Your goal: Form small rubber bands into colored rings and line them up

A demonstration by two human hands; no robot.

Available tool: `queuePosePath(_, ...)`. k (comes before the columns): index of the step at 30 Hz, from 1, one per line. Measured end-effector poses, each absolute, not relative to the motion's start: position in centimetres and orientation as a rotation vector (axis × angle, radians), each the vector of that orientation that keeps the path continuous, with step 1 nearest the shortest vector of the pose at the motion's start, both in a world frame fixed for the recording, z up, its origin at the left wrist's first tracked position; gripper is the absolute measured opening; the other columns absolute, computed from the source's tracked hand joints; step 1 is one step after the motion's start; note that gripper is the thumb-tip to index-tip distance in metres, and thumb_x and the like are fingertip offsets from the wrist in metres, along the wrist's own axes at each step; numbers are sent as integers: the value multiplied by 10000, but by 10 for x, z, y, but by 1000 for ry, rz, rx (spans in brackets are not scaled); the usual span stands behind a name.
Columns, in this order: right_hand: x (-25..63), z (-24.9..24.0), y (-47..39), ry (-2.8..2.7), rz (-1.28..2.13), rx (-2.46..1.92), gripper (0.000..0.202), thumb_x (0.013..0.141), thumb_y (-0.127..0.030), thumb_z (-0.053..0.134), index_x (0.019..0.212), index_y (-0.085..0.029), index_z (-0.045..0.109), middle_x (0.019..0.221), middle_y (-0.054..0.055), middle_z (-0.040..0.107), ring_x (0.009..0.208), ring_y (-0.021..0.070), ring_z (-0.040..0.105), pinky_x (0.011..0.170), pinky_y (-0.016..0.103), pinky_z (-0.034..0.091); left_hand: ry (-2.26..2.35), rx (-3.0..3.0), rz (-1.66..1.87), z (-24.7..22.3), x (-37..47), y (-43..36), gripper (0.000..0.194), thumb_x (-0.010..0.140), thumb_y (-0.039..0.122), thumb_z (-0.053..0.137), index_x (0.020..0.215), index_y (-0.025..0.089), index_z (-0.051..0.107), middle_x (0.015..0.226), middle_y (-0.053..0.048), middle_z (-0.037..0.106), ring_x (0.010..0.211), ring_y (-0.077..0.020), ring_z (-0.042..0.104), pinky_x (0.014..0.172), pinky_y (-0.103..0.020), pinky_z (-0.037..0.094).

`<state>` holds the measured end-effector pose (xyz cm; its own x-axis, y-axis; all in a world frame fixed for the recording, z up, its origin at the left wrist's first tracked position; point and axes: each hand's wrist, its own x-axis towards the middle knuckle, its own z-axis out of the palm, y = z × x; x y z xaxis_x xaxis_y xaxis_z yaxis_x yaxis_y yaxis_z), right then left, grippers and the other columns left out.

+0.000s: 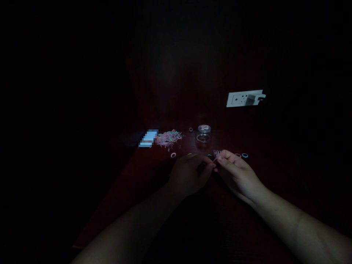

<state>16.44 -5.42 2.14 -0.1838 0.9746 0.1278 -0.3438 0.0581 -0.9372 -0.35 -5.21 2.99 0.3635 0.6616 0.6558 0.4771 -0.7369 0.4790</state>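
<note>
My left hand (192, 172) and my right hand (238, 170) meet over the dark red table, fingertips pinched. Between them runs a small pale pink elastic band (216, 160), gripped by both. Just behind the right fingertips lie several light bands (216, 152) side by side. Beyond the left hand is a loose heap of small coloured elastic bands (169, 138). A pink band (173, 155) lies alone in front of the heap, and a blue band (244, 155) rests right of my right hand. The left hand partly hides a yellow band (189, 154).
A clear round jar (203, 137) with a patterned lid stands behind my hands. A lit, blurred screen (148, 138) lies left of the heap. On the back wall is a white socket plate (244, 98) with a plug in it. The surroundings are very dark.
</note>
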Motion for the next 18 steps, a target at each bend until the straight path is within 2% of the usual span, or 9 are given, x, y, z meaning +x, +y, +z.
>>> queuePosePath(3,190,28,-40,-1481,1144,-963,212,842,-417,622,801,-221,552,697,-11,573,610,138,510,608,284,421,1118,2496,1190,27,-6,-49,143,914,278,545,862,220,665,852,22,723,778,-131,647,735,-275,487)
queuePosePath(6,222,33,-24,-2039,565,-1216,125,819,-327,622,786,-208,603,780,26,614,696,169,548,645,295,417,1220,2623,993,25,-9,-45,140,904,287,559,854,232,677,866,19,717,805,-152,633,779,-312,473)
queuePosePath(8,238,32,-15,-2176,366,-1359,87,813,-283,589,780,-205,609,784,35,628,714,181,563,663,303,421,1291,2691,878,24,-10,-41,144,896,296,568,839,239,688,862,11,712,811,-167,621,799,-336,467)
queuePosePath(13,247,18,-4,-2385,554,-1533,86,775,-271,585,766,-211,646,771,30,678,699,188,599,674,309,435,1353,2750,699,21,-12,-33,141,876,267,582,813,238,705,851,-6,703,818,-181,616,791,-339,471)
queuePosePath(18,248,14,-2,-2356,698,-1525,122,736,-321,641,787,-215,670,759,13,679,704,184,601,667,303,440,1361,2739,682,20,-10,-33,117,854,277,614,801,238,712,826,-8,706,819,-186,623,806,-343,481)
